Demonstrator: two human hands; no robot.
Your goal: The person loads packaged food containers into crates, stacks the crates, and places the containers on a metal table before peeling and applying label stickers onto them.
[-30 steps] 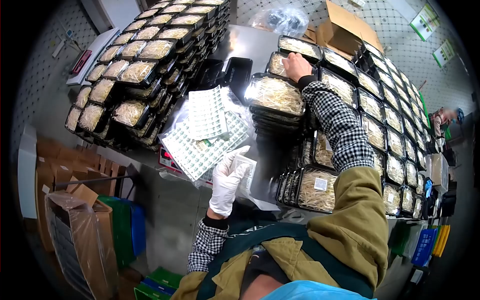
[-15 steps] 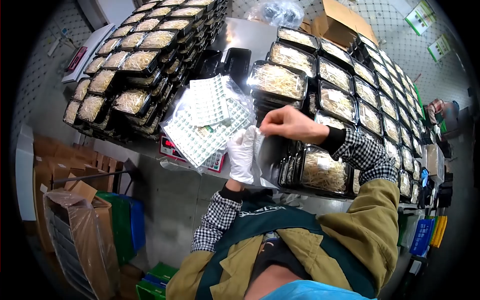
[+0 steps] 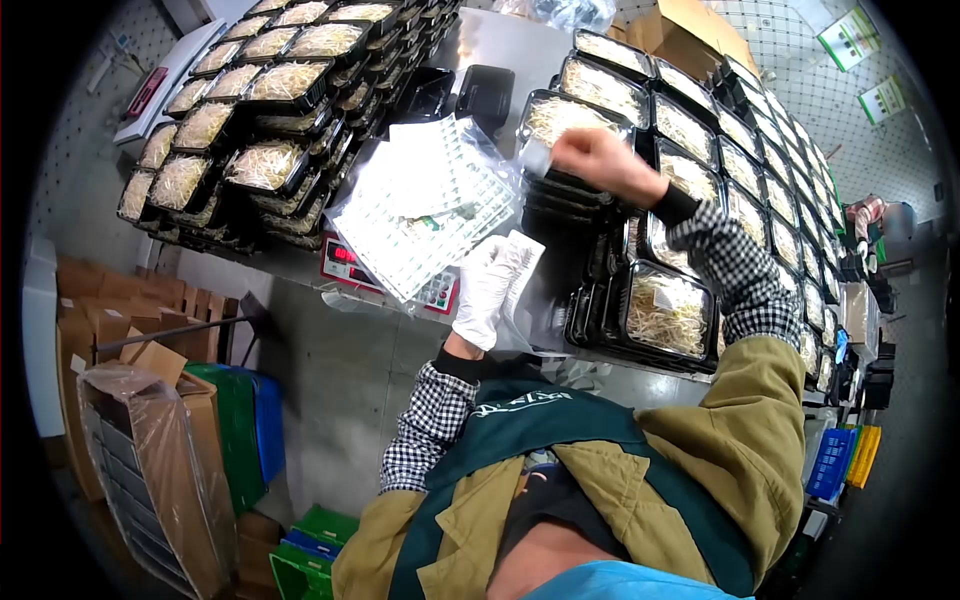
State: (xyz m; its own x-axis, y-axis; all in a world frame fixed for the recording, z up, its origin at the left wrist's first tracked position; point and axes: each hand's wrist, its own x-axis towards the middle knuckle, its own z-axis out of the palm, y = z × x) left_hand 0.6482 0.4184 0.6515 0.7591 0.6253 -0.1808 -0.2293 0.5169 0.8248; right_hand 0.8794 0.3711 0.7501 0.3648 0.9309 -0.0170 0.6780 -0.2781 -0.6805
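My left hand, in a white glove, is closed on a folded label sheet at the front of the table. My bare right hand pinches a small whitish label, slightly blurred, at the near left corner of a tray of bean sprouts. That tray tops a stack of black trays. Whether the label touches it I cannot tell. Left of my gloved hand, more label sheets in clear plastic lie over a scale with a red display.
Stacked trays of sprouts stand on the left and right of the metal table. Black trays lie between them. Behind is an open cardboard box; cartons and crates stand lower left. Another person is far right.
My right hand has moved from the label sheet in my left hand up and right to the sprout tray, carrying a label. The sheet in my left hand now faces up more openly.
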